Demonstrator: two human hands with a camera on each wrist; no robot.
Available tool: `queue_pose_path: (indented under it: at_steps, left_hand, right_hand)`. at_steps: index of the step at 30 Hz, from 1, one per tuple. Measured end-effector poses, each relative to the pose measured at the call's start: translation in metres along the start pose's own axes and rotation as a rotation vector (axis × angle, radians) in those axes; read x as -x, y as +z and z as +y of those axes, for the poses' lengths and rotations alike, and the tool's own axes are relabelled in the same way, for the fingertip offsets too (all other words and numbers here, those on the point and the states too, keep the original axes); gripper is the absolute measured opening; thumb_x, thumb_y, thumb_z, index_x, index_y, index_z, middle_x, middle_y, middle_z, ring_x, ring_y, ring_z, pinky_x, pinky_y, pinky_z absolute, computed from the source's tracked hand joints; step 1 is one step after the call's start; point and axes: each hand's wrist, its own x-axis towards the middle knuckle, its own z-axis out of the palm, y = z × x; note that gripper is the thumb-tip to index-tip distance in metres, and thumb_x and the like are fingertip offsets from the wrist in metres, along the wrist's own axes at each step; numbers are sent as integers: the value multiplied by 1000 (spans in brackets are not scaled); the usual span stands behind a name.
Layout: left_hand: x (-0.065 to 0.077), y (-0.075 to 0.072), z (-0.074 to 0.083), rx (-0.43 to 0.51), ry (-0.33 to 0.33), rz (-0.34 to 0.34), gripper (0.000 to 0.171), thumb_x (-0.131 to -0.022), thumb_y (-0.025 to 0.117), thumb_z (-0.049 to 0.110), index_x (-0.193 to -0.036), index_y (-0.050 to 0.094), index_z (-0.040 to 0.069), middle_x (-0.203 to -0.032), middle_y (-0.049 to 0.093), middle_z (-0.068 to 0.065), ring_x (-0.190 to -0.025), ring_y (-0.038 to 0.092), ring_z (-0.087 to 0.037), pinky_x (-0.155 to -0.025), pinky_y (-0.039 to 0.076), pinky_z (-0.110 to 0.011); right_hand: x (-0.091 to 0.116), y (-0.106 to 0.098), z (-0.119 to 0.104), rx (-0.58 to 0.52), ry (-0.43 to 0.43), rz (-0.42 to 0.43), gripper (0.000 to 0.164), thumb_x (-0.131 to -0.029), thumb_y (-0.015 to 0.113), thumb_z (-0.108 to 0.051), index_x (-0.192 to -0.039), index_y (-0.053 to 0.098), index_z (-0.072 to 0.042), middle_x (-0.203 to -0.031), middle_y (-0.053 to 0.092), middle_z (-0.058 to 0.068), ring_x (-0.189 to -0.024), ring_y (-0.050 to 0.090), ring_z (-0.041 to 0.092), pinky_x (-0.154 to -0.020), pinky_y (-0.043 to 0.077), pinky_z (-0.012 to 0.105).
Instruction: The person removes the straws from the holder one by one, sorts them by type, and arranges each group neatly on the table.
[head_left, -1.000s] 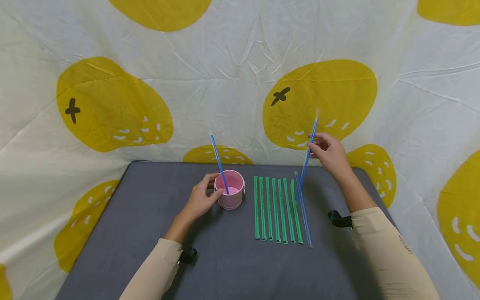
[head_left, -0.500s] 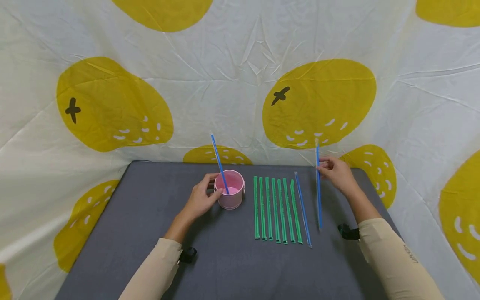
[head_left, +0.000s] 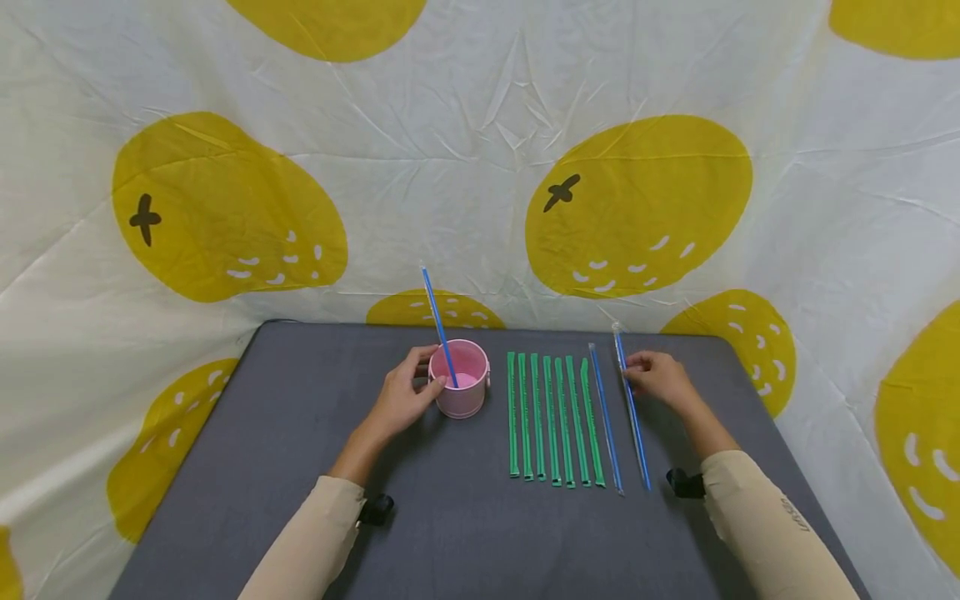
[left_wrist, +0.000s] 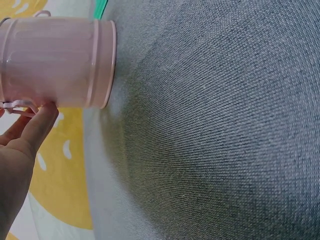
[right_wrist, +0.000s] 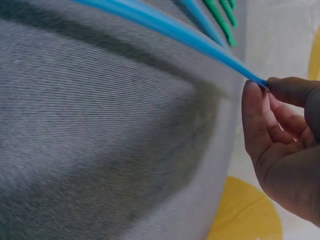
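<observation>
My left hand (head_left: 402, 395) grips the side of a small pink bucket (head_left: 462, 405), thumb at the front of its rim and fingers behind. A wrapped blue straw (head_left: 435, 307) leans upright inside the bucket. Over to the right, my right hand (head_left: 663, 381) pinches another wrapped blue straw (head_left: 637, 429) between thumb and fingertips, near its far end. That straw slants low along the table; whether it touches the cloth, I cannot tell. One more blue straw (head_left: 607, 425) lies just left of it. In the right wrist view the pinched straw (right_wrist: 175, 34) crosses the top.
Several green-wrapped straws (head_left: 556, 425) lie in a parallel row between the bucket and the blue straws. Everything sits on a dark grey cloth-covered table (head_left: 450, 533). Behind the table's far edge hangs a white curtain (head_left: 442, 200) with yellow fruit prints.
My right hand has come down toward the table with its blue straw. The straw swung from steeply raised to lying nearly parallel to the row. The left hand and bucket stayed put.
</observation>
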Motion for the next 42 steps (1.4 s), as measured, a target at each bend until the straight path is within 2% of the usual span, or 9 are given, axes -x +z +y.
queue_pose_path:
  at_steps: [7, 13, 22, 28, 42]
  left_hand:
    - [-1, -1, 5, -1, 1, 3, 54, -96, 74, 21, -144, 52, 10, -132, 67, -18, -112, 69, -40, -91, 62, -52]
    - [0, -1, 3, -7, -2, 0, 54, -96, 74, 21, -144, 52, 10, -132, 66, -19, -112, 68, -41, -91, 61, -53]
    - [2, 2, -1, -10, 13, 8, 54, -95, 74, 22, -144, 53, 11, -132, 67, -17, -114, 68, -39, -91, 61, -55]
    - [1, 3, -1, -10, 13, 14, 54, -95, 74, 22, -143, 53, 10, -131, 67, -17, -114, 68, -39, -91, 61, -56]
    - [1, 2, -1, -20, -3, 7, 55, -96, 74, 25, -145, 52, 14, -135, 66, -16, -115, 68, -37, -92, 61, -51]
  right_hand:
    - [-2, 13, 2, -25, 52, -41, 34, -100, 62, -8, -124, 60, 15, -110, 69, 32, -74, 71, 17, -66, 64, 32]
    - [-3, 23, 4, -23, 77, -33, 32, -98, 65, -7, -120, 62, 16, -105, 71, 30, -70, 68, 13, -62, 63, 30]
    - [-1, 31, 6, 2, 120, -24, 29, -98, 67, -9, -118, 62, 12, -103, 70, 26, -74, 69, 18, -63, 63, 31]
    - [-4, 35, 9, 43, 107, 15, 21, -95, 69, -9, -105, 65, 9, -92, 73, 20, -63, 67, 12, -58, 62, 29]
    - [-4, 39, 5, 71, 107, 50, 18, -95, 69, -8, -102, 63, 7, -86, 69, 17, -62, 67, 14, -57, 62, 29]
